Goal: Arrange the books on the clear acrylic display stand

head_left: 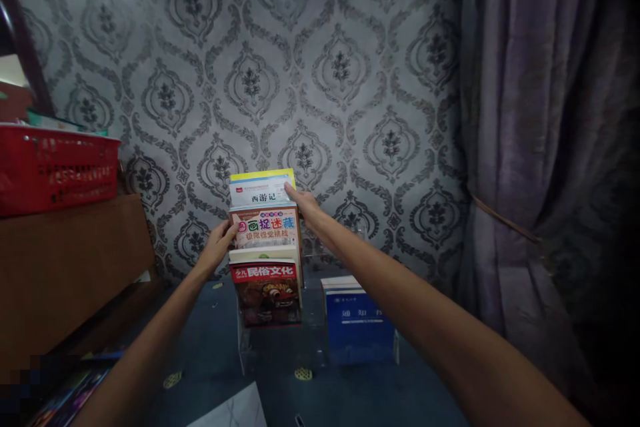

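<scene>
Several books stand in stepped rows in a clear display rack [243,350]. At the back is a white-covered book [250,195], with a yellow edge behind it. My right hand [303,205] pinches its right side, thumb on the cover and fingers hidden behind. One tier lower is a picture book [267,235] with colourful lettering. My left hand [219,244] closes on its left edge, the thumb at the cover; its other fingertips are hidden. In front stands a red and brown book [266,293]. Below my right forearm, a blue book [357,327] leans in the rack's right side.
At the left, a red plastic basket [55,170] sits on a brown box [75,267]. A white sheet [233,408] lies on the dark blue tabletop [350,397] near the front. Patterned wallpaper is behind; a purple curtain [520,113] hangs at the right.
</scene>
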`<state>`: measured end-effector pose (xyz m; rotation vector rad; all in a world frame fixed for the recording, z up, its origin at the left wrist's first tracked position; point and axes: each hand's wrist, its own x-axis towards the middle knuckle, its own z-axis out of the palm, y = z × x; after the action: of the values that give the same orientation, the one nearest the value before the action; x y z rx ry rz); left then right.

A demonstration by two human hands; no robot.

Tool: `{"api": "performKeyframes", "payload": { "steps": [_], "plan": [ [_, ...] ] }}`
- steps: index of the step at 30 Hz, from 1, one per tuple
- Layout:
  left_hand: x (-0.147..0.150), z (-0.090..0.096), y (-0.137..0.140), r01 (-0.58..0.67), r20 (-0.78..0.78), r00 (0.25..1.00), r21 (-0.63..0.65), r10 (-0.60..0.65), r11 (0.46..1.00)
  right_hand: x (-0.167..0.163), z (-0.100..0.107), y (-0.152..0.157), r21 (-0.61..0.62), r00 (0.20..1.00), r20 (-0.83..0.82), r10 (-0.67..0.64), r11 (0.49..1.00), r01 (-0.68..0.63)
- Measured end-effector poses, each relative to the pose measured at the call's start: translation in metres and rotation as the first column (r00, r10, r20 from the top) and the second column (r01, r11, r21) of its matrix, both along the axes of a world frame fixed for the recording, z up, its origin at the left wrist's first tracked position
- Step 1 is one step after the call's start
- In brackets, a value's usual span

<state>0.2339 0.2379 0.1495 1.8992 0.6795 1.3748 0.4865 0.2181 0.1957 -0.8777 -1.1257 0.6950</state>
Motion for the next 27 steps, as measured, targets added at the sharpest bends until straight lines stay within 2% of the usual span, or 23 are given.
{"api": "performKeyframes", "payload": {
  "steps": [4,7,13,20,23,25,27],
  "plan": [
    [-0.002,-0.001,0.001,0.002,-0.025,1.000,0.025,-0.002,1.000,-0.003,0.000,-0.007,-0.020,0.994,-0.076,0.078,0.997,-0.080],
    [-0.003,-0.001,0.002,-0.025,-0.042,0.999,0.036,0.026,0.999,-0.004,-0.002,-0.012,0.002,0.995,-0.057,0.086,0.996,-0.086],
    [-0.003,-0.001,0.004,-0.045,-0.050,0.997,0.099,0.050,0.994,-0.003,-0.009,-0.019,0.046,1.000,0.016,0.000,0.999,-0.001],
    [-0.003,-0.005,-0.004,-0.038,-0.004,0.999,0.111,0.039,0.993,0.001,-0.018,-0.034,0.072,0.994,0.087,-0.069,0.995,0.063],
    [-0.004,-0.006,-0.008,-0.134,0.047,0.991,0.156,0.128,0.979,0.004,-0.022,-0.039,0.070,0.987,0.121,-0.105,0.993,0.097],
    [-0.005,-0.005,-0.011,-0.225,0.074,0.974,0.207,0.215,0.952,0.006,-0.024,-0.042,0.071,0.982,0.139,-0.125,0.991,0.116],
    [-0.006,-0.003,-0.016,-0.264,0.070,0.965,0.247,0.254,0.932,0.006,-0.027,-0.043,0.081,0.978,0.155,-0.142,0.988,0.131]
  ]
}}
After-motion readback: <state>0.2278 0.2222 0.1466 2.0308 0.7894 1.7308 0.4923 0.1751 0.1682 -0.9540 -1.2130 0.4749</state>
